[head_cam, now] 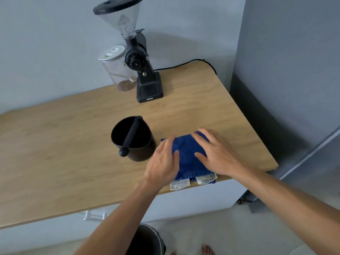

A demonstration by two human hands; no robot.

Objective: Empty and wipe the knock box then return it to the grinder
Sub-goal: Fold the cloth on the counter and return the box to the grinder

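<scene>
The knock box (132, 138) stands upright on the counter (55, 144), well apart from the grinder (145, 74) at the back. Its interior looks dark and empty, so we judge emptying done; whether it has been wiped we cannot tell. Both our hands lie flat and open on the folded cloth (187, 155), just beside the box: left hand (163, 162) on the near-left part, right hand (215, 153) on the right part. Neither grips anything. Returning the box to the grinder remains.

A home kitchen: a coffee grinder (141, 57) and glass jar (117, 69) stand beyond the hands on a wooden counter (55, 144).
</scene>
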